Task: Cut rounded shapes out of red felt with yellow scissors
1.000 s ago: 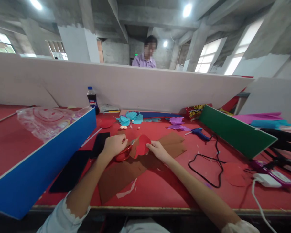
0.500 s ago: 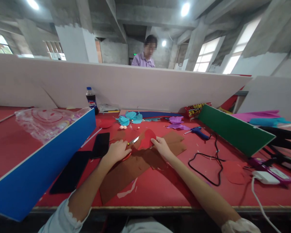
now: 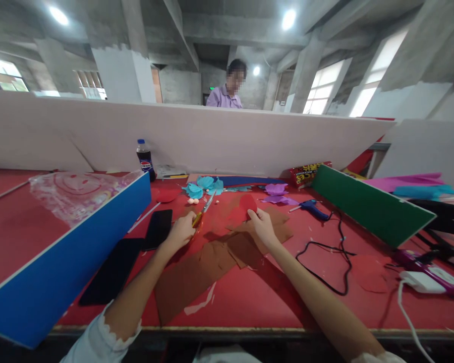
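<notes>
My left hand [image 3: 181,230] is closed round the handles of a pair of scissors [image 3: 208,202], whose blades point up and away toward the back of the table. My right hand [image 3: 263,226] pinches a rounded piece of red paper [image 3: 248,203] between thumb and fingers. The paper and the blades are apart. Beneath both hands lie brown sheets [image 3: 194,276], partly overlapping on the red tabletop. Red on red makes the paper's lower outline hard to make out.
Blue crepe-paper petals [image 3: 194,190], purple petals [image 3: 276,189] and a glue gun [image 3: 315,209] with a black cord lie farther back. Blue [image 3: 75,252] and green [image 3: 371,205] boards stand at the sides. A phone [image 3: 158,228] and cola bottle [image 3: 145,160] are on the left.
My left hand has swung the scissors upward and away from the red paper. My right hand, with the paper, has shifted slightly right.
</notes>
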Tool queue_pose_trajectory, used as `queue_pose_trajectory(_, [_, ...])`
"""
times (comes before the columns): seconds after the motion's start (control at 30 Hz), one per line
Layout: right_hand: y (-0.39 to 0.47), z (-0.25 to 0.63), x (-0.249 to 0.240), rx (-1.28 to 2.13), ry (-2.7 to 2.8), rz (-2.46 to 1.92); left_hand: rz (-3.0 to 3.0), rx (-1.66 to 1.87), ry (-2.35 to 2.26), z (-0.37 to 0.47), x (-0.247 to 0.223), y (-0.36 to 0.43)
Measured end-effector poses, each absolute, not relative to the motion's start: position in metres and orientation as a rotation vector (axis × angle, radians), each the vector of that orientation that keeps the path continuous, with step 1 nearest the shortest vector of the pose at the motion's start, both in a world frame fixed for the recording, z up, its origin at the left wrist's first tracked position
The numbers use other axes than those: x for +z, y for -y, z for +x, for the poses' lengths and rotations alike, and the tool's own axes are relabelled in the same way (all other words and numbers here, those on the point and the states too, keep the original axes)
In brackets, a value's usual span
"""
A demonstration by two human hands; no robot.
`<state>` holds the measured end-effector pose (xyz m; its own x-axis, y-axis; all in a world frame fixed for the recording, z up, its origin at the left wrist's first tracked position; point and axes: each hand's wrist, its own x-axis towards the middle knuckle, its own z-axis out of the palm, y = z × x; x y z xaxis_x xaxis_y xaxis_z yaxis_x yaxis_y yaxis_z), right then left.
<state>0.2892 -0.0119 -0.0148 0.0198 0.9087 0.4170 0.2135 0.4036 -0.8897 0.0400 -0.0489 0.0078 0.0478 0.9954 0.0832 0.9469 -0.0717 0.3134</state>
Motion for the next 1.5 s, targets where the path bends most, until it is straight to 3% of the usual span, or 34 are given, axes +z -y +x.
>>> queue_pose_trajectory(0.13, [0.009,0.295,-0.013,0.661,1.445,-1.068,2.197,0.602,-1.936,0.042,0.011,0.053])
queue_pose_trajectory(0.8, [0.017,0.298,0.007,0.665,1.359,-0.88,2.488,0.452,-1.526,0.049,0.017,0.066])
queue_pose_trajectory(1.5, [0.016,0.298,0.004,0.69,1.311,-0.892,2.539,0.363,-1.647,0.054,0.019,0.068])
